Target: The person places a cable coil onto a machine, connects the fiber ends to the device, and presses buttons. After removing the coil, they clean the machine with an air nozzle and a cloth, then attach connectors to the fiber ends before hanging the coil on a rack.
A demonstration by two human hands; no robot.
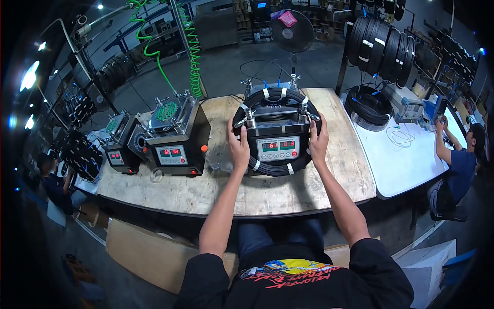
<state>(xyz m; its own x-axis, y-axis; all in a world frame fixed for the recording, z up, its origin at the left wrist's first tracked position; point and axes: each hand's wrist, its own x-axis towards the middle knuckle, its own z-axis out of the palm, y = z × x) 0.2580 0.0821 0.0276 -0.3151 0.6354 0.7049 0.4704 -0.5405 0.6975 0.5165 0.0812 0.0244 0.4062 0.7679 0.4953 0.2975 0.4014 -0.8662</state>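
Observation:
A large coil of black cable (280, 169), bound with several white tape bands, stands tilted up in front of the right-hand polishing machine (278, 135). Through the ring the machine's panel shows, with red digits and a row of buttons. My left hand (239, 148) wraps around the coil's left side. On its right side my right hand (318, 140) grips the same coil, thumb toward me. Two thin leads with blue tips rise behind the coil near the machine's top. Part of the machine's body is hidden by the cable.
Two more polishing machines (177, 141) (119, 149) with green fixtures stand left on the wooden table (329, 190). A small orange-capped bottle (205, 150) is beside them. Rightward, a white table (406, 172) holds another cable coil (368, 105) and instruments. People sit at both sides.

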